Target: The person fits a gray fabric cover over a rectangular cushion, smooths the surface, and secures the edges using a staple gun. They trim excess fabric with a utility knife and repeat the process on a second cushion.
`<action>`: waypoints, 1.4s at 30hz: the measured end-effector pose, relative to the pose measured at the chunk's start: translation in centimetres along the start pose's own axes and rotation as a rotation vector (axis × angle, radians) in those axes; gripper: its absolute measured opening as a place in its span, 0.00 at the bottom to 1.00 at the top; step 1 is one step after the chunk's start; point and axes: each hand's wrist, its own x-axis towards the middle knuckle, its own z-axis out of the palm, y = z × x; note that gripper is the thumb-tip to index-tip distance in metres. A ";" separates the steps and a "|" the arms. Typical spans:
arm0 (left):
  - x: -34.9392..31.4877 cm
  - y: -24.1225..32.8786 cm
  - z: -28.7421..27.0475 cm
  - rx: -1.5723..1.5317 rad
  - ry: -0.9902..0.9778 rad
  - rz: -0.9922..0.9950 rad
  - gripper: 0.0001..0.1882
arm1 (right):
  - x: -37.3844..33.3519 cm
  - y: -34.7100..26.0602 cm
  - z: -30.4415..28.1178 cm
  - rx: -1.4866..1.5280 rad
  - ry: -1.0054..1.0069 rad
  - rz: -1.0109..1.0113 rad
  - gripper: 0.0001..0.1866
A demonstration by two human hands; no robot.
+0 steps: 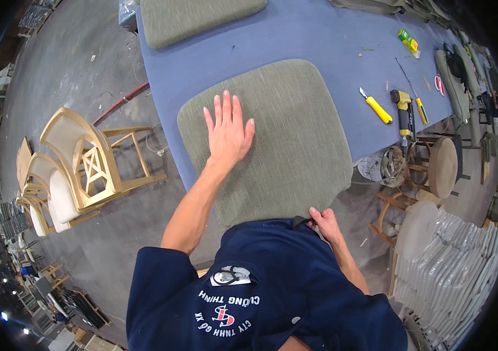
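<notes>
A grey-green upholstered seat cushion (287, 134) lies on the blue-covered table, its near edge reaching over the table's side to my waist. My left hand (228, 131) rests palm down on the cushion's upper left part, fingers stretched out and slightly spread. At the near right corner, my right hand (326, 225) is closed, its thumb side by the cushion's edge. A small dark piece of material (300, 222) shows beside those fingers; what they grip is hidden.
Another green cushion (202, 20) lies at the table's far left. On the right are a yellow utility knife (376, 107), an air gun (403, 111), a yellow-handled screwdriver (421, 110) and scissors (440, 84). Wooden chairs (93, 161) stand left; wrapped stacked pieces (448, 257) lie right.
</notes>
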 end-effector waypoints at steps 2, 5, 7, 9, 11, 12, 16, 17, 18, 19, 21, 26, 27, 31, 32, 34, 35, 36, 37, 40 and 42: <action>0.2 -0.6 1.7 0.043 -0.010 0.005 0.41 | 0.6 1.1 0.2 0.036 0.008 -0.030 0.27; -2.0 0.0 2.5 0.005 -0.044 0.030 0.43 | 2.4 2.6 0.5 0.155 0.008 -0.027 0.27; -3.8 0.8 2.1 0.005 -0.091 0.019 0.45 | 2.2 3.0 1.0 0.144 -0.055 0.021 0.28; -4.7 1.3 1.9 -0.015 -0.099 0.024 0.46 | 1.9 0.8 0.9 0.004 -0.175 0.060 0.33; -6.0 2.2 1.6 -0.044 -0.116 0.028 0.47 | 1.3 -1.7 1.9 -0.193 -0.163 0.189 0.38; -6.8 2.7 1.5 -0.071 -0.122 0.039 0.47 | 1.1 -2.9 2.4 -0.222 -0.159 0.241 0.42; -9.7 3.9 1.0 -0.120 -0.181 0.090 0.45 | 1.9 -0.4 3.9 -0.037 0.011 -0.092 0.50; -9.9 4.1 0.4 -0.138 -0.200 0.103 0.45 | 2.0 0.2 3.8 -0.104 0.029 -0.071 0.50; -9.9 4.1 -0.1 -0.157 -0.220 0.118 0.44 | 2.1 0.5 3.6 -0.170 0.049 -0.050 0.51; -9.7 3.7 -0.7 -0.191 -0.249 0.101 0.43 | 2.5 1.3 3.4 -0.227 0.046 -0.019 0.52; -6.5 2.1 -1.5 -0.144 -0.152 0.072 0.41 | 3.9 2.7 2.6 -0.339 0.015 0.044 0.52; 8.0 -5.3 -1.7 0.043 0.139 -0.102 0.40 | 3.4 -0.7 2.2 -0.489 -0.044 0.123 0.55; 9.5 -6.0 -1.7 0.057 0.063 -0.123 0.40 | 3.5 -0.6 2.1 -0.490 -0.040 0.098 0.55; 7.3 -5.6 1.8 0.071 -0.148 -0.007 0.39 | 4.9 0.8 1.6 -0.587 -0.110 0.262 0.57; 7.7 -5.9 1.5 0.015 -0.173 -0.012 0.39 | 4.9 -0.5 2.4 -0.565 -0.126 0.268 0.57; 10.2 -6.9 0.1 -0.018 -0.144 -0.053 0.40 | 2.5 -5.1 3.1 -0.541 -0.148 0.307 0.59; 11.4 -7.6 -0.4 -0.029 -0.128 -0.078 0.41 | 2.4 -5.0 3.2 -0.503 -0.135 0.290 0.59; 12.1 -7.5 -0.1 0.060 -0.136 -0.058 0.41 | 2.3 -4.8 3.3 -0.465 -0.122 0.272 0.59; 12.6 -6.9 0.3 0.149 -0.142 -0.038 0.41 | 2.3 -4.6 3.4 -0.427 -0.108 0.253 0.59; 10.0 -3.3 3.8 -0.010 -0.098 0.013 0.39 | 3.5 -3.6 2.7 -0.638 -0.149 0.396 0.57; 8.2 -3.2 3.9 0.063 -0.104 0.008 0.40 | 4.7 -2.8 2.5 -0.555 -0.147 0.373 0.57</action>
